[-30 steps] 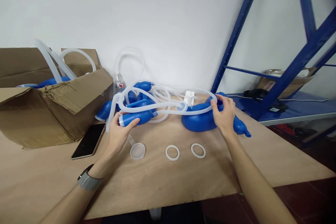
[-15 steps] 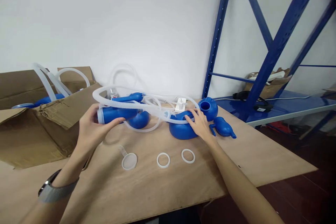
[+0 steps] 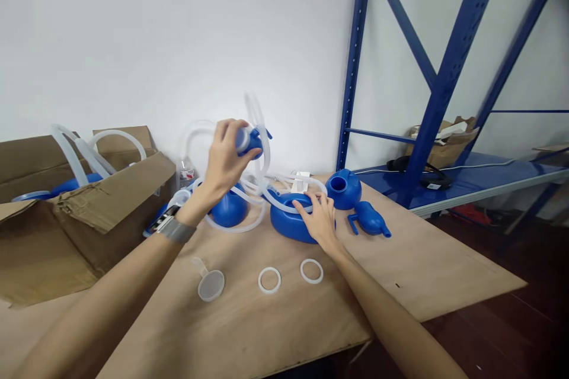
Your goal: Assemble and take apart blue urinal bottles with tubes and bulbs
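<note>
My left hand (image 3: 226, 157) is raised above the table, closed around a blue plastic cylinder (image 3: 252, 140) with clear corrugated tubing (image 3: 262, 157) trailing from it. My right hand (image 3: 316, 219) rests with fingers spread on a blue bowl-shaped piece (image 3: 287, 226) and touches the tubing lying over it. Behind sit a blue round container (image 3: 343, 188) with an open mouth and a blue spouted piece (image 3: 370, 219). Another blue part (image 3: 229, 210) lies under the tubing loops.
Two white rings (image 3: 269, 280) (image 3: 311, 270) and a clear small funnel (image 3: 210, 283) lie on the plywood table (image 3: 435, 272). An open cardboard box (image 3: 66, 219) with tubes stands left. A blue metal shelf (image 3: 444, 71) stands right. A water bottle (image 3: 186, 174) is by the wall.
My left hand lifted the blue cylinder up and to the right, pulling tubing with it. My right hand stayed on the blue bowl piece. The view shifted right.
</note>
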A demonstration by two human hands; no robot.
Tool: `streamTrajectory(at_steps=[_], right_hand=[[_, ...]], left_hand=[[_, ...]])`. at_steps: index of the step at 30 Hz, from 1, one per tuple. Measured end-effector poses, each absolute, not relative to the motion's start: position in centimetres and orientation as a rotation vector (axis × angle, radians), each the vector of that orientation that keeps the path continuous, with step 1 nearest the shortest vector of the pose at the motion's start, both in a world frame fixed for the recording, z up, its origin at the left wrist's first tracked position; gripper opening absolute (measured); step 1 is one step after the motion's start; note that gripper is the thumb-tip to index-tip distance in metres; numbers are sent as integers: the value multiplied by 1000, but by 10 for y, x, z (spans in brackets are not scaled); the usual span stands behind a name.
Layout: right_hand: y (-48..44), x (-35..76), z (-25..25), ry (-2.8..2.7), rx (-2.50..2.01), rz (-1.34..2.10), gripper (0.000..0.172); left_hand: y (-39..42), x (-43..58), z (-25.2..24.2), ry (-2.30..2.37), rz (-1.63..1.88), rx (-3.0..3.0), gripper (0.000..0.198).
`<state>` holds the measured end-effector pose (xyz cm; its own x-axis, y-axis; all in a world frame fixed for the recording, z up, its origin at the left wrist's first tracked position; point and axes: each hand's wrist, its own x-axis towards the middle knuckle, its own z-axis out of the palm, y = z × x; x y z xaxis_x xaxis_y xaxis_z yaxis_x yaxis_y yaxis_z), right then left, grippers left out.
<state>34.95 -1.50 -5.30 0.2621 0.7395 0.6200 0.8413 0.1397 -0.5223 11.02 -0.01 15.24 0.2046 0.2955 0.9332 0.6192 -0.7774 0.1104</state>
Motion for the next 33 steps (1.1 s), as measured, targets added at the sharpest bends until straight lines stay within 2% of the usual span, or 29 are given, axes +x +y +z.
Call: streamTrajectory(at_steps=[4,10,15,21,24,30,33], right_hand=[[-13,358,-49,-1402,-1654,-74,63],[-17,355,-48,-1507,-1641,-50,54],[-22,331,-59,-1622,-1577,-48,48],[-22,301,-76,-1757,-1424,-50,55],[-15,296,-79,-1843,-1394,-74,58],[6,281,-79,-1902,-1409,-96,56],[18,267,-76,-1906,-1454,-99,57]], left_hand=[[29,142,132,-760,-1540,-2222,47],[54,154,84,-825,-1586,-2221,36],[75,139,47,-1064,-1647,-2156,42],[93,110,21,-1463,-1488,-2119,42],[96,97,22,-1587,-1435,-2033,49],[94,77,34,-1913,-1473,-1941,83],[86,72,39,-1960,-1433,-1969,86]])
